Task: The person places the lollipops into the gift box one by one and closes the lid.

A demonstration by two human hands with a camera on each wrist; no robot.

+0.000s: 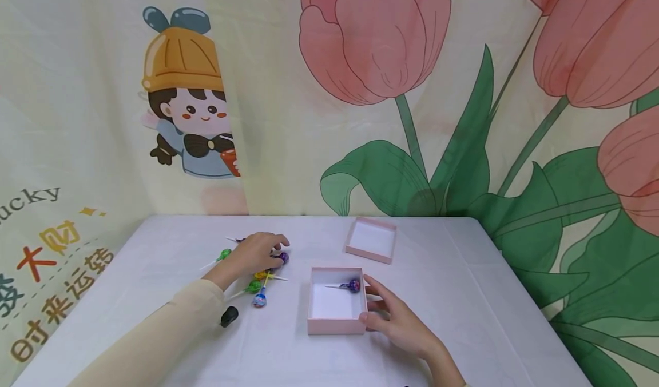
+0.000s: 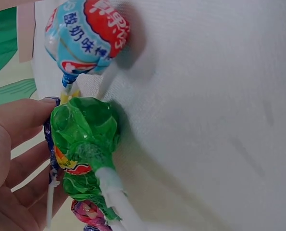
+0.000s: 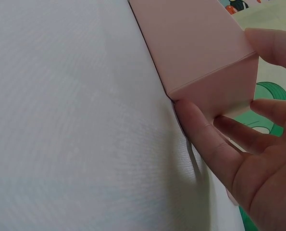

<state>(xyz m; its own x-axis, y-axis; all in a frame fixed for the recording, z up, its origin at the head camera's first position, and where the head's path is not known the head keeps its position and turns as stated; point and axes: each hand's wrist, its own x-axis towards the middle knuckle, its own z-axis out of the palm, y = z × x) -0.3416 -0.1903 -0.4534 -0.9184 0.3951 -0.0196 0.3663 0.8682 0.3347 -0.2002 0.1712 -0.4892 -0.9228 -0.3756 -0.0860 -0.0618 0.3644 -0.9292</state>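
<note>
My left hand (image 1: 252,255) reaches over a cluster of lollipops, its thumb at a purple-wrapped lollipop (image 1: 284,257). In the left wrist view the thumb tip meets this dark purple wrapper (image 2: 48,132), with the other fingers spread behind it. Nearer that camera are a green lollipop (image 2: 85,122) and a blue-and-red one (image 2: 87,36). My right hand (image 1: 393,315) rests against the right side of a pink box (image 1: 336,326), thumb by its lower front corner (image 3: 200,91), fingers along the wall. Inside the box lies another purple lollipop (image 1: 353,285).
A pink box lid (image 1: 370,238) lies inner side up behind the box. Left of the box are green lollipops (image 1: 253,286), a yellow one (image 1: 260,275) and a blue one (image 1: 259,300). A small black object (image 1: 229,316) lies by the left forearm. A printed curtain hangs behind the white table.
</note>
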